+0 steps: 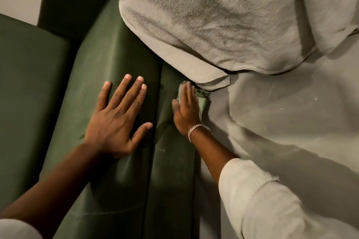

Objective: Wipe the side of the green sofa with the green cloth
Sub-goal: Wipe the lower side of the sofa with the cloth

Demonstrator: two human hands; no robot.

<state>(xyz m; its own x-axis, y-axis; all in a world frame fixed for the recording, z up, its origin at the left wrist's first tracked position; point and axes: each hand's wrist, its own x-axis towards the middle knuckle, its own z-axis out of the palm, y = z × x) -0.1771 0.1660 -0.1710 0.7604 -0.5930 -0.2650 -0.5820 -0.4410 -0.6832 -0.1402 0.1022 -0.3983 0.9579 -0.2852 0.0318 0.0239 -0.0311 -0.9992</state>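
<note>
The dark green sofa (pixel 108 50) fills the left and centre, and I look down on its rounded armrest. My left hand (pixel 116 118) lies flat on top of the armrest with its fingers spread and nothing in it. My right hand (pixel 185 110) presses the light green cloth (pixel 203 101) against the sofa's narrow outer side panel (pixel 171 170), fingers extended over the cloth. Most of the cloth is hidden behind the hand; a crumpled edge shows to its right. A chain bracelet circles the right wrist.
A beige towel-covered pillow (pixel 213 21) and a beige sheet (pixel 281 122) lie right against the sofa's side, leaving a tight gap where the cloth sits. A second green cushion (pixel 27 83) is at the left.
</note>
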